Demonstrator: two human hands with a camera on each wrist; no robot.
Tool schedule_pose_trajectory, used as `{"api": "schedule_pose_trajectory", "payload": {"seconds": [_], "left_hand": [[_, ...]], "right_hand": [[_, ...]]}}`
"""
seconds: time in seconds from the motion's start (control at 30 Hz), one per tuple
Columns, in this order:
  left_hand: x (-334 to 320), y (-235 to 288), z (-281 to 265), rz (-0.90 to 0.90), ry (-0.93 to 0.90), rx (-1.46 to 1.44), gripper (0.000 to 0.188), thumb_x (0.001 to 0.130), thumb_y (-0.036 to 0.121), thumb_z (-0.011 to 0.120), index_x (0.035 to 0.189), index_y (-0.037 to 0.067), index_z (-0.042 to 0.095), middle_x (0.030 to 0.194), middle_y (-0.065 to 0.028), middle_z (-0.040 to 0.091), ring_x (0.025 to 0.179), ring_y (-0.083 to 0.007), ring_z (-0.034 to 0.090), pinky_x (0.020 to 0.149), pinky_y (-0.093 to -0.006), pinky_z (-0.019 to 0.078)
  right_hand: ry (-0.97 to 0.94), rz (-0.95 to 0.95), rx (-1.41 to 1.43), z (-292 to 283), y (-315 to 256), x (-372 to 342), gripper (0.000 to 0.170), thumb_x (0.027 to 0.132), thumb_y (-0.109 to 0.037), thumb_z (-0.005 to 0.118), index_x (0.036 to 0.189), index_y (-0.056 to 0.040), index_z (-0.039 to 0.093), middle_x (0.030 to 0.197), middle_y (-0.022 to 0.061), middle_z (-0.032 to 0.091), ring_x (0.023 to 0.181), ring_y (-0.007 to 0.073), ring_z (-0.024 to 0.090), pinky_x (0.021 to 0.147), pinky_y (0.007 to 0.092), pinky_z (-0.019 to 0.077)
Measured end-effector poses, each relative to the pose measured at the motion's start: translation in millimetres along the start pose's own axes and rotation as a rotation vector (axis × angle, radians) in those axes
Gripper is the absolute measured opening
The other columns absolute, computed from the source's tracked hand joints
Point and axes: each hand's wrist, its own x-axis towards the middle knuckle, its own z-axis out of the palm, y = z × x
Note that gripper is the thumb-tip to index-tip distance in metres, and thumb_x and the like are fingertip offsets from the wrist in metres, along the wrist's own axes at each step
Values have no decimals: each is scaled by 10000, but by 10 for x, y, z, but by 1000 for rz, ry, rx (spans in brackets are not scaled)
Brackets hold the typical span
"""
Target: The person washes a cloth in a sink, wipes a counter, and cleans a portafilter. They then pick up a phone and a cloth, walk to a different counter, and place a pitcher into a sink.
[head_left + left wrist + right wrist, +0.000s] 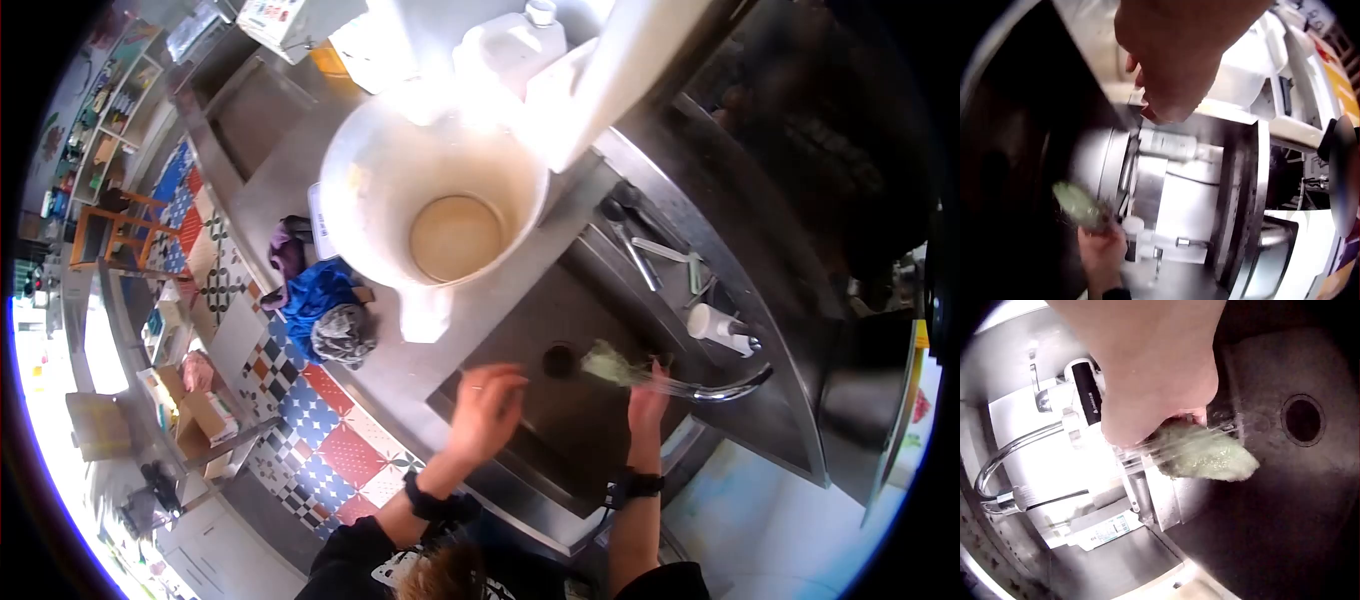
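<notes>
My right hand grips a wet, pale green, oblong pad with a rough edge over the sink. Water from the curved metal tap runs across the hand and pad. In the left wrist view the same pad shows as a green oval sticking out past the right fingers. My left hand hovers at the sink's near left side, fingers loosely bent and holding nothing. A round drain lies in the sink floor beyond the pad.
A large white pitcher-like bucket with a handle stands on the steel counter behind the sink. Several utensils and a white cylinder lie along the right ledge. Bunched blue cloth sits at the counter's left edge.
</notes>
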Motion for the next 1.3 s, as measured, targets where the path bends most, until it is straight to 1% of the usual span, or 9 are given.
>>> {"api": "schedule_pose_trajectory", "payload": {"seconds": [0.13, 0.23, 0.43, 0.7, 0.93, 1.03, 1.1, 1.13, 1.3], "left_hand": [[203, 83, 807, -37, -218, -248, 345, 814, 141, 685, 1140, 71, 595, 1197, -129, 572, 1110, -308, 533, 907, -378, 452], [478, 79, 1221, 89, -276, -355, 395, 822, 226, 697, 1168, 67, 590, 1143, -134, 606, 1071, -303, 567, 876, -378, 464], [813, 364, 1329, -90, -775, -222, 384, 787, 274, 725, 1092, 71, 607, 918, -121, 649, 877, -267, 627, 766, -351, 487], [622, 177, 1757, 66, -554, -272, 325, 725, 238, 765, 954, 64, 614, 868, -98, 586, 828, -284, 586, 717, -372, 476], [745, 90, 1627, 268, -515, -346, 189, 720, 157, 776, 799, 55, 638, 951, -92, 597, 981, -303, 523, 766, -373, 466], [793, 59, 1521, 332, -507, -532, 181, 767, 152, 757, 747, 45, 612, 949, -65, 608, 922, -230, 549, 758, -343, 460], [774, -52, 1440, -63, -789, -682, 208, 801, 166, 743, 739, 47, 584, 905, -29, 602, 856, -160, 544, 749, -314, 455], [774, -109, 1402, -269, -920, -748, 224, 818, 173, 736, 734, 47, 570, 882, -11, 599, 823, -125, 541, 744, -299, 452], [834, -153, 1189, -479, -848, -791, 292, 867, 181, 697, 726, 74, 465, 769, 22, 534, 716, -43, 497, 632, -231, 458]], "right_hand": [[-64, -31, -327, 499, -335, -126, 310, 903, -45, 571, 1204, -74, 503, 1102, 31, 568, 1018, 125, 547, 896, 270, 431], [-144, 82, -269, 676, -585, -222, 341, 882, 13, 532, 1214, -56, 493, 1121, 48, 558, 1031, 148, 558, 899, 262, 431], [-220, 153, -149, 441, -755, -288, 344, 881, 25, 510, 1217, -46, 481, 1180, 51, 532, 1078, 163, 540, 948, 281, 404], [-108, -162, -618, 450, -554, -370, 256, 959, -66, 468, 1212, -35, 495, 1180, 60, 522, 1108, 146, 484, 993, 267, 340], [-223, 28, -323, 330, -679, -394, 305, 933, -40, 454, 1226, 28, 504, 1291, 156, 520, 1220, 226, 478, 1063, 333, 332], [-267, 31, -290, 416, -832, -345, 305, 933, -45, 438, 1218, 40, 510, 1327, 187, 500, 1232, 254, 489, 1075, 360, 337], [-290, -11, -288, 333, -916, -292, 301, 932, -45, 427, 1207, 37, 518, 1330, 189, 498, 1225, 265, 503, 1078, 377, 337], [-246, -13, -344, 327, -927, -303, 297, 930, -57, 443, 1204, 13, 535, 1294, 148, 535, 1121, 213, 563, 988, 333, 418], [6, -26, -503, 196, -895, -273, 271, 941, -101, 486, 1191, -41, 569, 1143, 45, 595, 899, 62, 547, 727, 177, 440]]}}
